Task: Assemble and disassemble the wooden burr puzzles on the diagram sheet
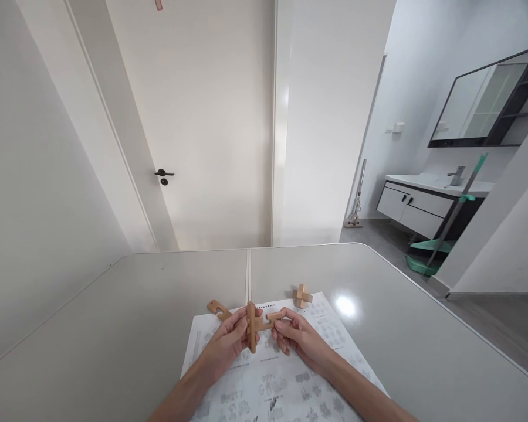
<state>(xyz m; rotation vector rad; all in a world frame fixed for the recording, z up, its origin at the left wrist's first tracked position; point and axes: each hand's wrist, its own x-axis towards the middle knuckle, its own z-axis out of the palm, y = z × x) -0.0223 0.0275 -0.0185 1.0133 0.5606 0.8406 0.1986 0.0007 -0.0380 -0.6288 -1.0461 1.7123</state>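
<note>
Over the printed sheet (264, 378), my left hand (234, 337) is closed on a wooden puzzle piece (251, 328), a long bar seen standing on end. My right hand (297, 334) pinches a notched wooden puzzle piece (273, 319) by its right end. The notched piece reaches left to the long bar and appears to touch or pass through it; fingers hide part of the join. Just beyond my left hand lies another notched wooden piece (219, 308), partly covered by that hand. A small cross-shaped wooden puzzle (302, 296) sits at the sheet's far right corner.
The grey table (114, 328) has a seam down its middle and a raised pale rim. Behind it stands a white door (211, 117) with a black handle. To the right are a sink cabinet (416, 205), a mop (358, 199) and a green dustpan (422, 265).
</note>
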